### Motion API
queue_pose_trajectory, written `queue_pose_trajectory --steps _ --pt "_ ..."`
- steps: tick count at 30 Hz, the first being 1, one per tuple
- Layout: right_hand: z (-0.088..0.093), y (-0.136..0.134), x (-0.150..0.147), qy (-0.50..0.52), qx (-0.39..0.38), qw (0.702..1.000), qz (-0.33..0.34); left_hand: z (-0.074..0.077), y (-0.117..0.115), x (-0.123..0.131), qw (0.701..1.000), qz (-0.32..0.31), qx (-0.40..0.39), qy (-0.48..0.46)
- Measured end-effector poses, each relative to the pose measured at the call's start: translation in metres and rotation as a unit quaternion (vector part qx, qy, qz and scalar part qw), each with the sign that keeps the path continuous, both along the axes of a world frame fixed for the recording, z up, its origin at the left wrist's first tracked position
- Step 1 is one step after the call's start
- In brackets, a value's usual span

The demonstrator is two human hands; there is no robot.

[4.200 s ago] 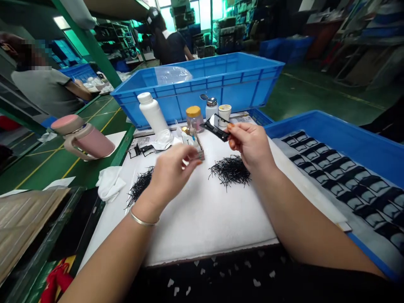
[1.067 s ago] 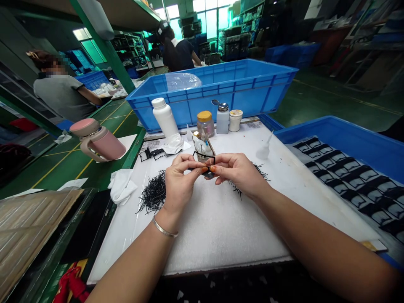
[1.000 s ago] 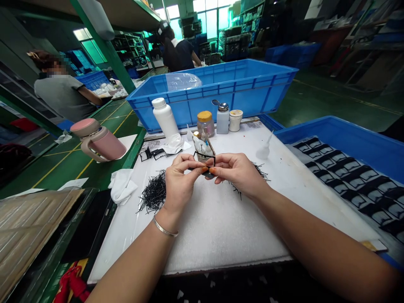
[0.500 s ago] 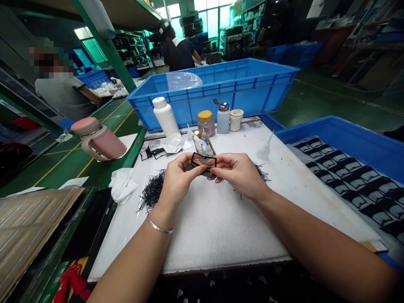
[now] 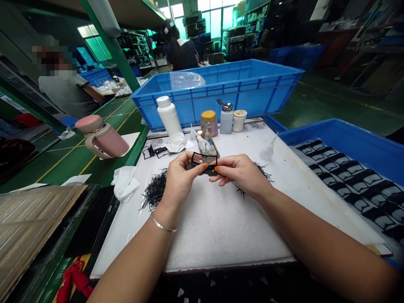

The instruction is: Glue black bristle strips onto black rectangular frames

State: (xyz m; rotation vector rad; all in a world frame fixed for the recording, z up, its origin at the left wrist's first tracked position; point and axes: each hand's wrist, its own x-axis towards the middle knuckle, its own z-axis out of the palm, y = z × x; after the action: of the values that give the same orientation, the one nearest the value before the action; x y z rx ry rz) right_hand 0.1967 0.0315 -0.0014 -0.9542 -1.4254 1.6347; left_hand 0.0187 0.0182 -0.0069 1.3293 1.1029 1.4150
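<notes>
Above the middle of the white work surface, a small black plastic frame with an open-looking window is held level. My left hand pinches its left side, thumb along the near edge. On the right side, my right hand has thumb and forefinger closed at the frame's corner, the other fingers loosely curled below. Piles of thin black strips lie beside both hands, the right one partly hidden. Behind the frame stands a small open box of little items. Other black frames rest at the back left.
Along the back stand a white bottle, a yellow-lidded jar, a pump bottle and a large blue crate. A pink mug and white cloth are left. Right, a blue bin holds rows of black pieces.
The frame has tilted, and its window now shows the box behind. My right fingers have shifted slightly, with the lower ones spreading out. The view has moved a little.
</notes>
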Motion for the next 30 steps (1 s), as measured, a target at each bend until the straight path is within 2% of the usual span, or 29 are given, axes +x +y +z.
queue_pose_trajectory --steps 17,24,27,30 --pt "0.001 0.001 0.0 -0.018 0.061 0.998 -0.029 0.001 -0.003 0.004 1.0 0.003 0.004 0.007" --pt "-0.003 0.001 0.001 -0.016 0.051 0.999 -0.006 0.001 -0.003 0.004 1.0 -0.02 -0.003 -0.001" --pt "-0.004 0.002 0.0 -0.018 0.054 0.998 -0.04 0.009 -0.001 -0.006 1.0 -0.028 -0.008 0.008" --pt "-0.005 0.002 0.0 -0.026 0.047 0.997 -0.057 0.019 0.004 -0.034 0.998 0.051 0.021 0.043"
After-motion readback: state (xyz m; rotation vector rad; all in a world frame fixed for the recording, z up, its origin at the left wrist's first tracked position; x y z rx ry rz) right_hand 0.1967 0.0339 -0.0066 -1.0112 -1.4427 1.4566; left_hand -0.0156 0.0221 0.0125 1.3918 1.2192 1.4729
